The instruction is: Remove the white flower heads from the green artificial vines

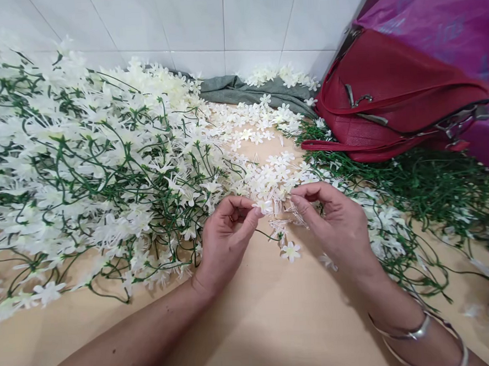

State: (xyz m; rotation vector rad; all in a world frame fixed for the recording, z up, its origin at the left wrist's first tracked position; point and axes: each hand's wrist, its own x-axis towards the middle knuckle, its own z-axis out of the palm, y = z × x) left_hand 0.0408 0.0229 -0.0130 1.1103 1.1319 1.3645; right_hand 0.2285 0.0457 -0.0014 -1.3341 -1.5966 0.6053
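My left hand [227, 239] pinches a small white artificial flower [262, 205] between thumb and forefinger. Close by on the right, my right hand [338, 221] has its thumb and forefinger pressed together; whatever is between them is too small to make out. Just beyond both hands lies a heap of loose white blossoms [269, 176], with thin white stamens [279, 225] scattered at its near edge. A single five-petalled blossom [290, 251] rests on the table between my wrists. A green stem tip shows near the stamens.
A large pile of white flowers on green stems [89, 154] fills the left. To the right are bare green stems [435, 188], a red handbag [396, 96] and a purple plastic bag [441, 11]. Grey-green cloth [230, 92] lies along the tiled wall [193, 20]. The tabletop [252, 315] is light wood.
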